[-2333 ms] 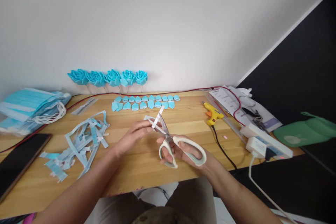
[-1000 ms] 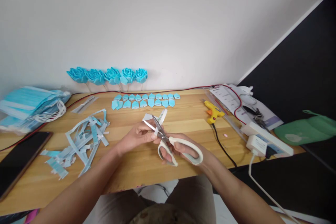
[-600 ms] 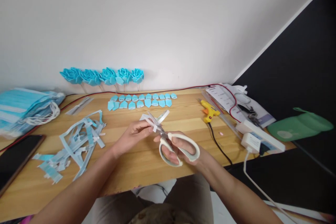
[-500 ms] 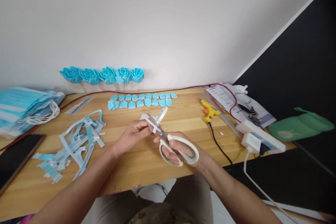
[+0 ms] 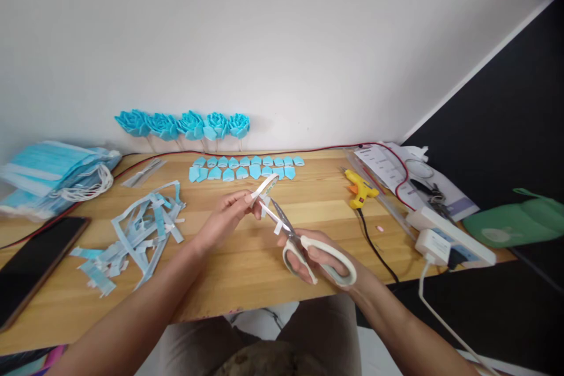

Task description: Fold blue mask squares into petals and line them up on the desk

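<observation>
My left hand (image 5: 227, 215) pinches a small white strip (image 5: 263, 187) above the wooden table (image 5: 247, 270). My right hand (image 5: 318, 255) grips white-handled scissors (image 5: 308, 247) through the loops, blades pointing up-left toward the strip and nearly closed. A short white piece (image 5: 269, 216) lies against the blades. Beyond the hands, two rows of small blue folded petals (image 5: 247, 168) lie on the table, and blue paper roses (image 5: 185, 124) lean against the wall.
A heap of cut blue-white strips (image 5: 141, 229) lies left. A stack of face masks (image 5: 48, 173) and a black phone (image 5: 30, 261) sit at far left. A yellow glue gun (image 5: 359, 188), power strip (image 5: 449, 234), papers and a green bag (image 5: 515, 220) are right.
The scissors have closed and drawn back toward the lower right. My left hand has lifted the strip slightly up and away from the blades.
</observation>
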Tool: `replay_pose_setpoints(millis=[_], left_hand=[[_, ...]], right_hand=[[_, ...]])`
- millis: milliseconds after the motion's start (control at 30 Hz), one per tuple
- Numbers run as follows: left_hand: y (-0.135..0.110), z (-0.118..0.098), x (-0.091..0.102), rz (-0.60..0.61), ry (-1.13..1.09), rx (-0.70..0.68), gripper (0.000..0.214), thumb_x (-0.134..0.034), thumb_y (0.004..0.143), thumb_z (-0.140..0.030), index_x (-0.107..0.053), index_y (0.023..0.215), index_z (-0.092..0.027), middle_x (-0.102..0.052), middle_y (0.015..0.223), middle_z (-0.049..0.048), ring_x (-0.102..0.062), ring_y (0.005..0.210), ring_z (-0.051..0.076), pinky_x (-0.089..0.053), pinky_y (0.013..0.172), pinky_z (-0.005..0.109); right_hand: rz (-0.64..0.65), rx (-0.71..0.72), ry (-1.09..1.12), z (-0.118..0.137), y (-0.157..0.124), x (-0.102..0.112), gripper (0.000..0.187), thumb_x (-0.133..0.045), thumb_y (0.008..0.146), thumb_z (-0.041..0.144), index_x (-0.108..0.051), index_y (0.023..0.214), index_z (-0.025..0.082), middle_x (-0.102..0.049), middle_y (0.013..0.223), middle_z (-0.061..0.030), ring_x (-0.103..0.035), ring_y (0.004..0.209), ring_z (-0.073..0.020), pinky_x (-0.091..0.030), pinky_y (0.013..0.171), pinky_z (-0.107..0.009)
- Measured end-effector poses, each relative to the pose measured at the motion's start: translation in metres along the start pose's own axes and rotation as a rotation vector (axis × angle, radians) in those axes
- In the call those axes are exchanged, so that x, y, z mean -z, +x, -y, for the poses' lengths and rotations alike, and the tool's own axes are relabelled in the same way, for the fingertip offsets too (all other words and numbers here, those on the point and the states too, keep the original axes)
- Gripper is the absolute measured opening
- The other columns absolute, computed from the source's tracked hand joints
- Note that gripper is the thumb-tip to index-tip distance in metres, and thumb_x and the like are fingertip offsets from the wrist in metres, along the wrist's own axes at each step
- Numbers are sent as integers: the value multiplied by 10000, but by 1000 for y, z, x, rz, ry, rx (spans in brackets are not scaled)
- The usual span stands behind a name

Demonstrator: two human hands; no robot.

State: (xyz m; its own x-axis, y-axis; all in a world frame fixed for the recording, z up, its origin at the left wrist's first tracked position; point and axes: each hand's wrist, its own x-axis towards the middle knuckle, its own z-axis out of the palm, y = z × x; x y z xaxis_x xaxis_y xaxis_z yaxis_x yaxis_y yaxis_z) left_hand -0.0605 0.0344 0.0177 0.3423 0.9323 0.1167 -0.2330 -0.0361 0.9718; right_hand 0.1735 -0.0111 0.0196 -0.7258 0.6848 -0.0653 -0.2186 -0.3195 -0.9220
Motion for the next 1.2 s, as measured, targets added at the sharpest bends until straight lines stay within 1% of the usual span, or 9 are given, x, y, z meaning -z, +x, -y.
replay_pose_setpoints(millis=[100,233,367,633,733,833,1033,1100,1200], left_hand=[[0,2,1,16,-20,20,284,-517,906,-390,-676,857,-160,-626,774,48,-574,791,192,-436,814,334],[-2,2,1,75,40,23,271,-537,900,-369,-681,810,-159,-642,846,61,-583,861,207,-429,855,337],[-3,1,1,144,99,-20,259,-541,903,-356,-687,822,-159,-648,883,61,-588,894,206,-419,871,330],[-6,-8,0,188,232,-54,238,-559,895,-346,-700,853,-159,-644,866,48,-588,867,193,-427,825,303],[-5,-13,-3,187,247,-66,247,-561,888,-356,-703,833,-161,-646,858,48,-587,856,196,-431,813,303],[-5,-17,-5,168,276,-44,247,-570,876,-361,-711,828,-163,-660,867,56,-594,863,208,-436,809,307],[-6,-14,-2,178,314,-19,257,-534,889,-359,-699,868,-162,-675,913,65,-594,910,227,-425,857,310],[-6,-13,-2,163,320,-17,265,-519,896,-365,-687,848,-166,-669,893,59,-593,900,222,-429,851,305],[-5,-13,-4,141,351,-9,308,-508,895,-405,-664,777,-168,-647,810,44,-588,824,204,-443,786,291]], right_hand=[[20,-25,0,0,0,-1,543,-599,818,547,-559,1146,115,-522,752,-24,-454,532,-63,-333,451,-177],[21,-14,0,1,5,-1,553,-623,796,556,-576,1128,115,-522,731,-17,-436,524,-61,-323,442,-177],[10,-29,-1,1,9,1,557,-642,784,546,-585,1139,120,-541,750,-26,-452,542,-74,-328,437,-184],[36,34,59,-4,14,1,498,-610,828,497,-598,1148,116,-499,659,11,-392,479,-55,-297,401,-175],[43,39,69,-4,15,0,499,-606,828,507,-602,1141,118,-483,636,25,-369,457,-49,-285,393,-175],[36,48,84,-4,16,-2,480,-598,837,502,-607,1127,120,-477,614,34,-346,428,-40,-270,383,-176],[-5,44,133,-3,14,-3,469,-627,818,491,-631,1106,120,-483,607,32,-334,409,-33,-267,364,-169],[-10,39,151,-3,14,-3,480,-638,812,487,-634,1120,119,-477,595,39,-329,403,-30,-263,354,-162],[-28,36,171,-2,14,-7,482,-632,821,477,-633,1147,122,-454,545,63,-295,369,-19,-244,337,-152]])
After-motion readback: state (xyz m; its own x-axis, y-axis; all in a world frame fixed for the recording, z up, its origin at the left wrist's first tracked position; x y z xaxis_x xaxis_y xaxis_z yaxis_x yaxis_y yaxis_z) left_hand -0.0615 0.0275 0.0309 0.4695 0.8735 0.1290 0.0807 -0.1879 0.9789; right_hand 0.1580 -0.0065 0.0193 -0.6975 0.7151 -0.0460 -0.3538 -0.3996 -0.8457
